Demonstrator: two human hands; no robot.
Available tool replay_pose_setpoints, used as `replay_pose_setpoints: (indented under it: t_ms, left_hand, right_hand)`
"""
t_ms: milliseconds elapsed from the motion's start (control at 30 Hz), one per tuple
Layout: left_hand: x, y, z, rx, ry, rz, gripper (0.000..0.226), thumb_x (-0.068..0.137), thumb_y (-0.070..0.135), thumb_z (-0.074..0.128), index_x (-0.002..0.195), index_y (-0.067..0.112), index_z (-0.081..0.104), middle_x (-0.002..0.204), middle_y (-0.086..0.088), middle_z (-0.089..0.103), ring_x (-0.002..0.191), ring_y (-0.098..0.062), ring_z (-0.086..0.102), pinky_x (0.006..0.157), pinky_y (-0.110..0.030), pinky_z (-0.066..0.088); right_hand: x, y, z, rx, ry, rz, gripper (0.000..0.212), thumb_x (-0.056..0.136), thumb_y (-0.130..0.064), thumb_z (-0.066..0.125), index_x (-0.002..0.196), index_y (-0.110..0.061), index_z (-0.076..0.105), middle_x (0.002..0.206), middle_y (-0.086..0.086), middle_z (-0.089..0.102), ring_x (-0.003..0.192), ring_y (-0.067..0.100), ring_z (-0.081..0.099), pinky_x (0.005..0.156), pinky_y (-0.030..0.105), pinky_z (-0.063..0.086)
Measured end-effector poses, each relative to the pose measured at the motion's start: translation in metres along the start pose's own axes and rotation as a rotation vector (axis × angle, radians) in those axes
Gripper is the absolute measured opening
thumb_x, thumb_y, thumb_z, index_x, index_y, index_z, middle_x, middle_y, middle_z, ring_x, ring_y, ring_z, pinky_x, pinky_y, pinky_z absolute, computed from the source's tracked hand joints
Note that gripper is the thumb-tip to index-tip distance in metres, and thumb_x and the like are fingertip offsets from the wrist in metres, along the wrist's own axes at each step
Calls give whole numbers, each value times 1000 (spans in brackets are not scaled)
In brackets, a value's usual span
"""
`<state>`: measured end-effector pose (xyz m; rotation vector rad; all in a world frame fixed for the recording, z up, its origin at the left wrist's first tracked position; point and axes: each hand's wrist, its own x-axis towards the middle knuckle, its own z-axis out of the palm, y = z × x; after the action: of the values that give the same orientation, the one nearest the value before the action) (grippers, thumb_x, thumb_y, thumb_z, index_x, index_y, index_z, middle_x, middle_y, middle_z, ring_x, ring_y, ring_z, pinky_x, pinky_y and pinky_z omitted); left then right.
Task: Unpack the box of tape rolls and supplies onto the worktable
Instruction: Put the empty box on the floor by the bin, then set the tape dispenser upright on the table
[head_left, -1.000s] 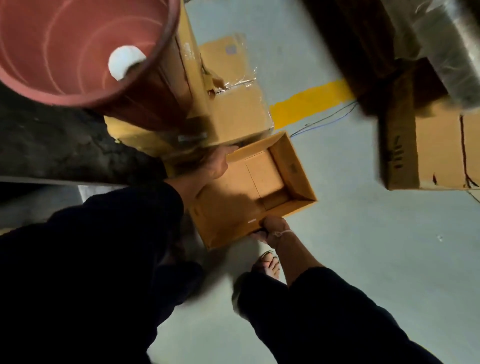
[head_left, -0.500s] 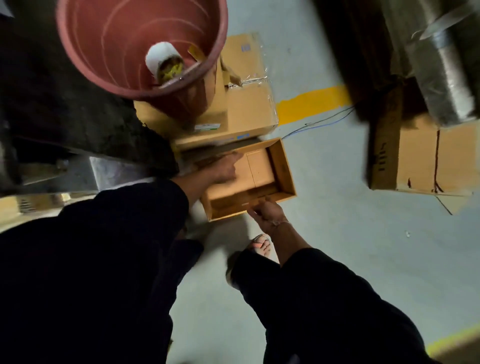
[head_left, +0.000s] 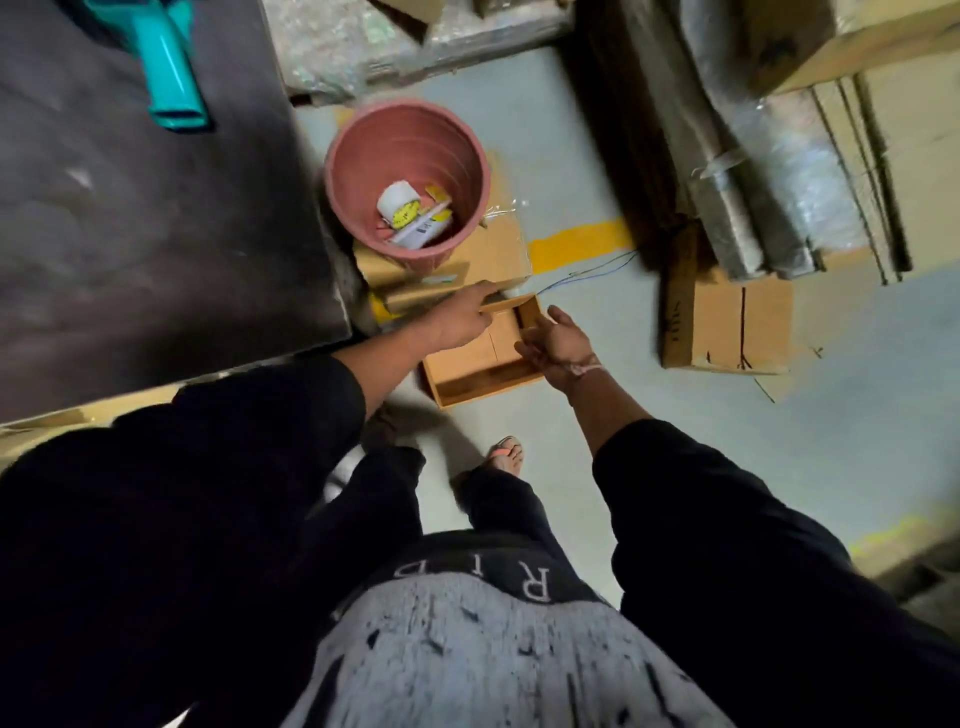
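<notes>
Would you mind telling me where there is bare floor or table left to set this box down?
Bare floor lies right of the open box, between it and the carton. The dark worktable is bare below the teal tool. It is crowded between the table edge and the box, where the pink bucket sits on stacked cardboard.

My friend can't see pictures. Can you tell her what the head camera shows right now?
A person standing on a grey floor holds a shallow open cardboard box low, left hand on its far edge, right hand on its side. Beyond sit a pink bucket of scraps and a dark worktable.
</notes>
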<state>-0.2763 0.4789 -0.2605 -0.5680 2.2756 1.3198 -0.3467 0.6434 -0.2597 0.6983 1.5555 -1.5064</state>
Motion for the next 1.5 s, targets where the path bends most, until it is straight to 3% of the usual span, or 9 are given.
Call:
replay_pose_setpoints:
  t_ms: [100, 267, 533, 667, 733, 900, 1067, 1233, 1500]
  left_hand:
    - [-42, 12, -39, -61, -1, 66, 52, 100, 17, 54, 150, 11, 42, 149, -16, 51, 135, -30, 51, 114, -39, 42]
    - [-90, -5, -93, -230, 72, 112, 49, 99, 5, 59, 146, 4, 45, 145, -8, 54, 134, -19, 52, 117, -38, 40]
    - [-142, -35, -163, -450, 367, 36, 43, 99, -11, 51, 141, -8, 45, 134, -11, 56, 122, -14, 56, 79, -4, 47]
    - [-169, -56, -196, -493, 467, -51, 46, 101, 4, 57, 146, 4, 46, 143, -5, 55, 127, -16, 58, 98, -32, 53]
    - [-179, -63, -216, -498, 489, -78, 50, 101, 10, 59, 149, 7, 44, 149, -11, 51, 131, -26, 55, 103, -48, 51]
    - [-189, -86, -264, -511, 587, -104, 52, 102, 8, 56, 152, 5, 40, 152, -12, 49, 126, -20, 54, 96, -37, 50]
    - [-192, -122, -312, -407, 643, -145, 51, 100, 0, 58, 147, -4, 41, 151, -20, 48, 139, -29, 50, 115, -41, 42]
    - [-182, -178, -362, -65, 615, -147, 52, 96, 11, 62, 146, 4, 49, 150, -18, 52, 135, -33, 53, 114, -40, 41]
    - [-155, -206, -423, 204, 530, 21, 57, 98, 6, 53, 153, 3, 39, 163, -15, 33, 154, -27, 25, 123, -26, 11]
  right_hand:
    - [-47, -15, 21, 34, -78, -74, 59, 97, 12, 45, 148, -17, 37, 150, 16, 45, 105, 24, 56, 68, 30, 60]
    - [-90, -34, 76, 52, -162, -181, 60, 98, 7, 49, 152, -14, 33, 147, 10, 47, 123, 27, 58, 106, 47, 48]
    - [-108, -52, 160, 4, -332, -195, 68, 93, 10, 55, 151, -15, 33, 143, 5, 55, 131, 26, 56, 109, 48, 45]
    - [-116, -65, 206, -75, -422, -192, 65, 96, 9, 50, 154, -14, 29, 149, 5, 48, 117, 24, 63, 84, 39, 59]
    - [-114, -70, 228, -104, -446, -200, 61, 99, 8, 44, 153, -15, 30, 149, 5, 49, 113, 23, 64, 89, 40, 56]
    - [-115, -82, 291, -166, -519, -203, 58, 99, 6, 48, 151, -14, 36, 144, 6, 55, 129, 24, 57, 110, 45, 45]
    - [-93, -83, 373, -512, -428, -416, 52, 94, -4, 60, 143, -11, 47, 117, 6, 66, 91, 14, 62, 77, 30, 57]
    - [-79, -69, 447, -964, -244, -698, 59, 86, -9, 73, 141, -7, 51, 138, 12, 59, 123, 25, 58, 109, 33, 43]
    - [-63, -43, 502, -1283, 18, -834, 63, 86, -19, 73, 144, -11, 50, 135, 18, 58, 118, 36, 60, 103, 37, 46]
